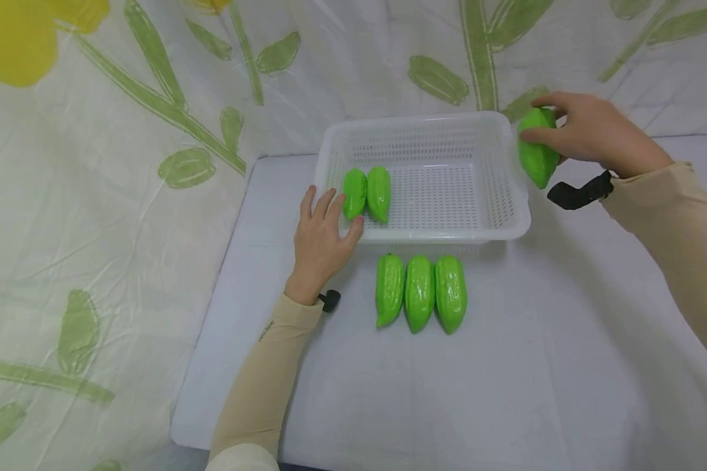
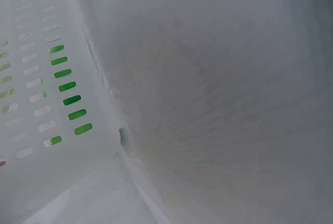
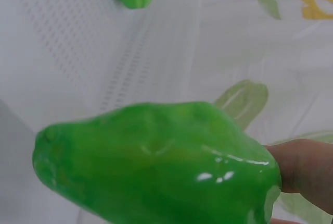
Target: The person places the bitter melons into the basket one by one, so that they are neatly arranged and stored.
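A glossy green fruit (image 1: 539, 149), plump with a pointed tip and looking like a model, is gripped by the right hand (image 1: 592, 131) beyond the basket's right end. The right wrist view shows that fruit (image 3: 156, 164) large, with a finger (image 3: 304, 174) at one end. My left hand (image 1: 321, 242) has its fingers spread over the left front rim of the white slotted basket (image 1: 424, 234); whether it presses on the rim I cannot tell. Beside its fingertips, two like fruits (image 1: 379, 193) lie in the left part of the basket.
Three more green fruits (image 1: 420, 293) lie side by side on the white table (image 1: 477, 399), in front of the basket. Behind and to the left hangs a pale curtain (image 1: 353, 72) with a leaf and flower print.
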`<state>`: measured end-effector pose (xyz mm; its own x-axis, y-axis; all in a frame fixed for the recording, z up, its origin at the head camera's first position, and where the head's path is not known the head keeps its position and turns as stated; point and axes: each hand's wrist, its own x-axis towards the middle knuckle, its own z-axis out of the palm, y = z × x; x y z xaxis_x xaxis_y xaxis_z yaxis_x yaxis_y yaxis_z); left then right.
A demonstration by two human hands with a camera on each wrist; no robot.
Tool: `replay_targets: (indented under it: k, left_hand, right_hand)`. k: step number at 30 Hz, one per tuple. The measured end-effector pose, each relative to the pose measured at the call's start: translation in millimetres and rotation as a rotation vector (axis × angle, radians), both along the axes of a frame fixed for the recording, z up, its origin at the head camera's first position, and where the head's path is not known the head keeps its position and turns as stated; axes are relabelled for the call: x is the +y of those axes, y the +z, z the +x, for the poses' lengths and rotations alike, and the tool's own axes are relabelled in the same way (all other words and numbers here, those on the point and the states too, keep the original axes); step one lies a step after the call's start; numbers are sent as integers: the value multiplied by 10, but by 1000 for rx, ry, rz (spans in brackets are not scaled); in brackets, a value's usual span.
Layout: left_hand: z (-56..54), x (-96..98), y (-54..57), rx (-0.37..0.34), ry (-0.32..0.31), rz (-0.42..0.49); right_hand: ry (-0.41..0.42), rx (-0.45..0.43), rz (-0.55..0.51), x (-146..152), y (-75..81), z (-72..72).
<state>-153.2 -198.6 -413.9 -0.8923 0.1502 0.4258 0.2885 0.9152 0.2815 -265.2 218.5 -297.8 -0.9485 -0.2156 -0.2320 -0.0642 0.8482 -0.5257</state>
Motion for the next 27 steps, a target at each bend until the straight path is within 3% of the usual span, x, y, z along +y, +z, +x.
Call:
replay_targets:
  k: [12,27]
  left_hand:
    - [3,2,9,6,-5,-2]
    - [-13,37,16,-14,2,-9]
  right_hand:
    - [49,36,-21,-293,91,-27]
    - [154,67,-12,-663,68,-133]
